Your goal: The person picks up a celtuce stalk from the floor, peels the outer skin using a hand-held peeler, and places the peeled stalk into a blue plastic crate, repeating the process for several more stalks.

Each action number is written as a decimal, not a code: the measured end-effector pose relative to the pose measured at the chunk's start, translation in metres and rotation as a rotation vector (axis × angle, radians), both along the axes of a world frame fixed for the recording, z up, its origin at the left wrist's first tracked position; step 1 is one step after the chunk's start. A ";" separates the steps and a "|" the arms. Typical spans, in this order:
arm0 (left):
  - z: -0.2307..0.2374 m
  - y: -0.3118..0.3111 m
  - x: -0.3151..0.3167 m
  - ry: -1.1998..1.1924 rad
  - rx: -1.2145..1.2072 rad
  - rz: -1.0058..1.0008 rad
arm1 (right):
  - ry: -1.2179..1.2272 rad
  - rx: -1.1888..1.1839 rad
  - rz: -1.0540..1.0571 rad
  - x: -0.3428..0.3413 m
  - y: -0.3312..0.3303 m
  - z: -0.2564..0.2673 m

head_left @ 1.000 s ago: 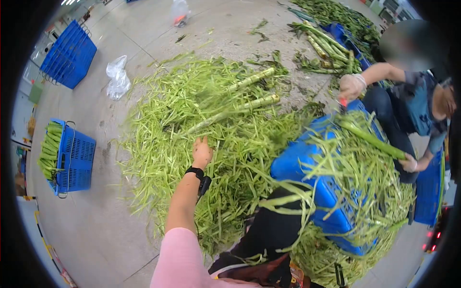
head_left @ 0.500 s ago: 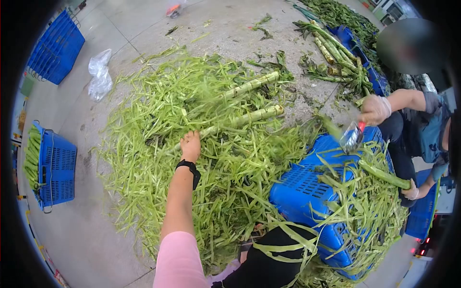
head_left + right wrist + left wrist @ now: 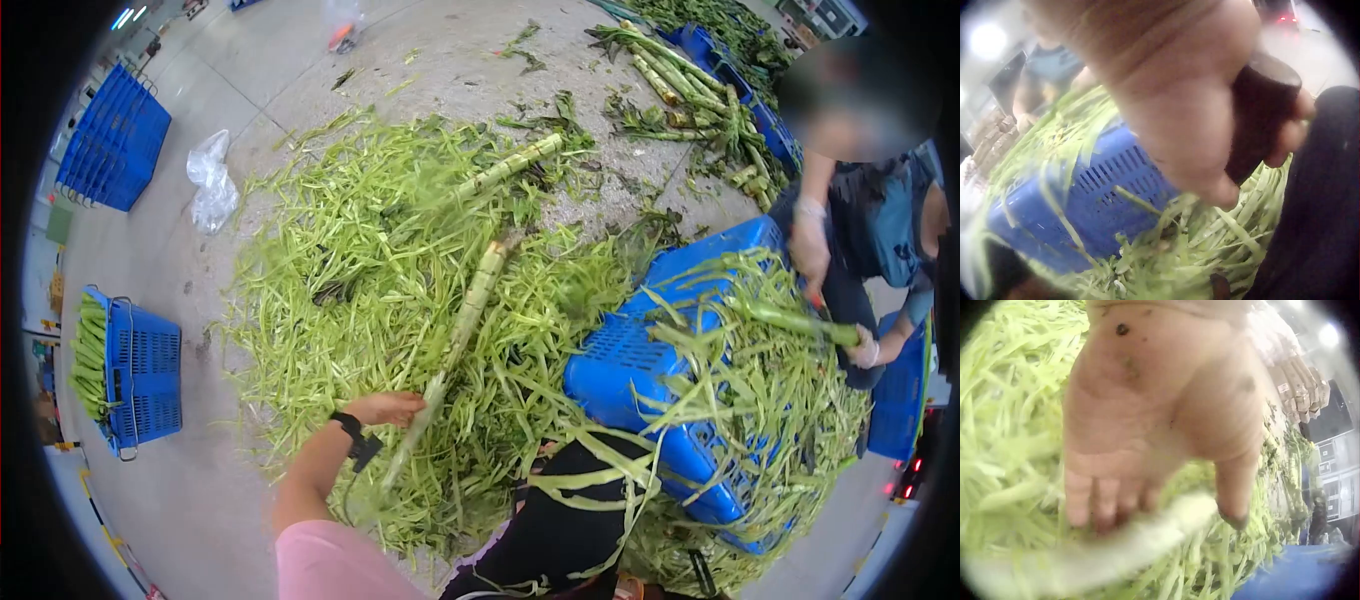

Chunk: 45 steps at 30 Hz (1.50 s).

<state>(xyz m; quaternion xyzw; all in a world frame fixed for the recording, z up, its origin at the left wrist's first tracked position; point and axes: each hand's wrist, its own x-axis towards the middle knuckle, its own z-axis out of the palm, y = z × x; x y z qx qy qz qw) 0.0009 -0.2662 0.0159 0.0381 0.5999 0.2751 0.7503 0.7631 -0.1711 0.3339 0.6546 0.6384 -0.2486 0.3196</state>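
My left hand is palm-up beside a long pale-green celtuce stalk, fingertips right at its lower part. In the left wrist view the palm of the left hand faces the camera, thumb spread apart, while the blurred stalk passes by the fingertips. A second celtuce stalk lies on the heap of peelings. In the right wrist view my right hand grips a dark cylindrical handle; whatever it carries is hidden. The head view does not show that hand.
To the right, an overturned blue crate is strewn with peelings. A person there works on a green stalk. On the left stand a crate of peeled stalks and stacked crates. More unpeeled stalks lie at the back.
The nearer stalk has swung from lying rightward on the heap to pointing down toward me. My left hand has come back closer and turned palm-up.
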 end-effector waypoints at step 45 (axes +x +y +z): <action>0.316 0.078 0.419 -0.267 0.325 -0.809 | 0.633 1.313 -0.432 0.037 -0.048 -0.020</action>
